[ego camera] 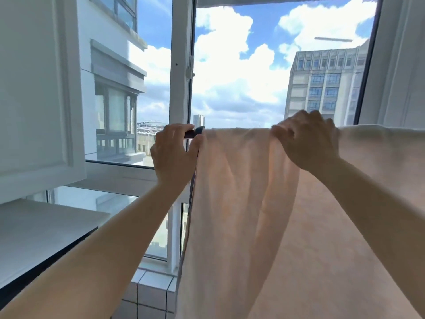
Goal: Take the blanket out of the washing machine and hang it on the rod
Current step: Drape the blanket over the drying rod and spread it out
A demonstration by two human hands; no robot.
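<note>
Blanket (253, 192) is already up over the rod (195, 132), hanging down the near side in long soft folds, with the window (181, 65) and buildings behind it. Only a dark stub of the rod pokes out at the blanket's left edge; the rest is hidden under the cloth. Left hand (173, 153) is closed around that left edge right by the rod end, and the right hand (305, 139) is bunched on the top fold further right, so both hands are clamped on fabric, well apart. Looks like a light, floppy peach thing that drapes and wrinkles easily, maybe a bit clingy if it's damp, though I can't tell that. I'd say grab it along the top fold and slide outward to flatten it, not tug the loose bottom.
</note>
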